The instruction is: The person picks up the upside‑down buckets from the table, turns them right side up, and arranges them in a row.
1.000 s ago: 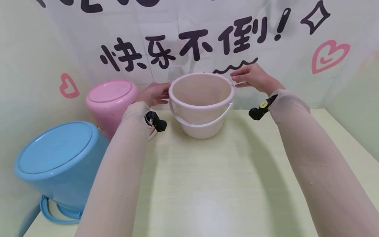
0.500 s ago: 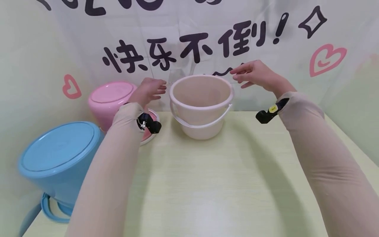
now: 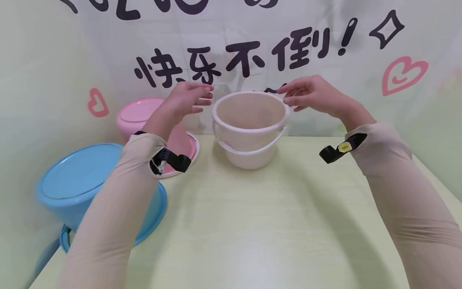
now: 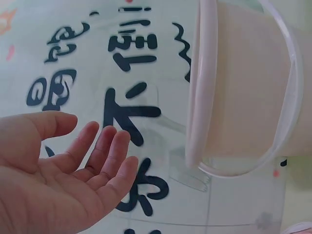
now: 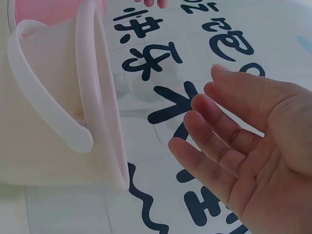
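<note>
A pale pink bucket (image 3: 250,140) stands upright at the back of the table, its white handle (image 4: 292,83) hanging down across the front. My left hand (image 3: 185,100) hovers to the left of the rim, apart from it, with loosely bent fingers and nothing in them. On the other side, my right hand (image 3: 312,94) is raised near the right of the rim; the right wrist view shows a gap between the fingertips (image 5: 180,146) and the bucket. Both palms face inward.
Upside down at the left stand a blue bucket (image 3: 79,172) and, behind it, a pink bucket (image 3: 140,112). My left forearm passes in front of both. A white printed sheet (image 3: 231,24) covers the wall behind the table (image 3: 245,224).
My left hand has left the bucket's rim, rising and drawing back toward me. My right hand has drawn back slightly as well. The pale pink bucket stays in place on the table.
</note>
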Motion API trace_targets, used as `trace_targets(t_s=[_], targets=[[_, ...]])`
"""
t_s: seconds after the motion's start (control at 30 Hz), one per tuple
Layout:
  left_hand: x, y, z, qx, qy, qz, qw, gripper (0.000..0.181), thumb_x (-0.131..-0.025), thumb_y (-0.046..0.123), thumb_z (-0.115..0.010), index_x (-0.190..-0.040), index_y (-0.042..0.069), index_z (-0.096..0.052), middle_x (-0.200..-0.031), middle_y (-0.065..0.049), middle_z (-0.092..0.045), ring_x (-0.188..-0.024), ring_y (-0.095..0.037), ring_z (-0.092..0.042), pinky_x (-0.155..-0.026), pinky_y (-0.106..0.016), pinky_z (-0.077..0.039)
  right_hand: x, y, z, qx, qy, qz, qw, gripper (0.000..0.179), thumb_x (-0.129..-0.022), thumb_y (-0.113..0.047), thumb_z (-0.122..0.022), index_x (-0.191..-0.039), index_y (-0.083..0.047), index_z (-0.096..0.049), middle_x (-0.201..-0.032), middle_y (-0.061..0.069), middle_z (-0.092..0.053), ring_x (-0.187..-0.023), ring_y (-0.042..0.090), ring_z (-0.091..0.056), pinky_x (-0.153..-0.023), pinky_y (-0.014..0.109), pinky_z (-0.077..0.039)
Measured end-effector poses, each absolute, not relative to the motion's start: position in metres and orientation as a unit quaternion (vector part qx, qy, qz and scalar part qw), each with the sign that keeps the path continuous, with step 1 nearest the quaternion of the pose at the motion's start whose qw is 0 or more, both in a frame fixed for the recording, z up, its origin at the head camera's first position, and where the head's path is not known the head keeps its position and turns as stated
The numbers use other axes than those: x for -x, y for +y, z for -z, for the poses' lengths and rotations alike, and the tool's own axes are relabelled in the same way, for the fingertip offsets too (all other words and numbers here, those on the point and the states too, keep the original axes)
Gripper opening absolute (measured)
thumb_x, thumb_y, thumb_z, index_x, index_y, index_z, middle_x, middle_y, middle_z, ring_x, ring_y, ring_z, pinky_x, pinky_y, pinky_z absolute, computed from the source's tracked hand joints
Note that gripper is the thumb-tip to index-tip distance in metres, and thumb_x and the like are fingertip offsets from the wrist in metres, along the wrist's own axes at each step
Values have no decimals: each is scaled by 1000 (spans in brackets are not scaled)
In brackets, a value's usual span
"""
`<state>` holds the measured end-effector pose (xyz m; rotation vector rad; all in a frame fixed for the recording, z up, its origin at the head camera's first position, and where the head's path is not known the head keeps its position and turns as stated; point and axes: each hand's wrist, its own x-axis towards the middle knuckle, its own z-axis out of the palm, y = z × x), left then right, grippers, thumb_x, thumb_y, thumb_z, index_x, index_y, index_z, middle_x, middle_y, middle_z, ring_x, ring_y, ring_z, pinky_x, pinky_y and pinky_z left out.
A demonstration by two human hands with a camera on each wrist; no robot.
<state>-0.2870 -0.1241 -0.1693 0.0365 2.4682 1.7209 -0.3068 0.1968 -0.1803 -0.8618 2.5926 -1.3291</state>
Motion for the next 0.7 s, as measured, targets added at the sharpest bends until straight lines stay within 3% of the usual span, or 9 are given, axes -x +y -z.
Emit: trace_targets(t_s=[0.4, 0.7], targets=[[224, -124, 166, -115, 867, -475, 96, 31, -97, 17, -48, -125, 6, -52, -116, -11, -58, -106, -22, -56, -88, -33, -46, 278, 156, 196, 393, 837, 378, 43, 32, -85, -11, -66, -115, -2, -62, -97, 10, -65, -84, 17, -61, -73, 26, -51], [184, -138, 174, -189, 879, -427, 97, 28, -96, 14, -50, -121, 2, -55, -107, -12, -61, -101, -24, -57, -88, -33, -47, 267, 124, 213, 462, 793, 388, 88, 29, -86, -7, -63, -114, 2, -61, -95, 12, -63, -89, 19, -58, -80, 34, -47]])
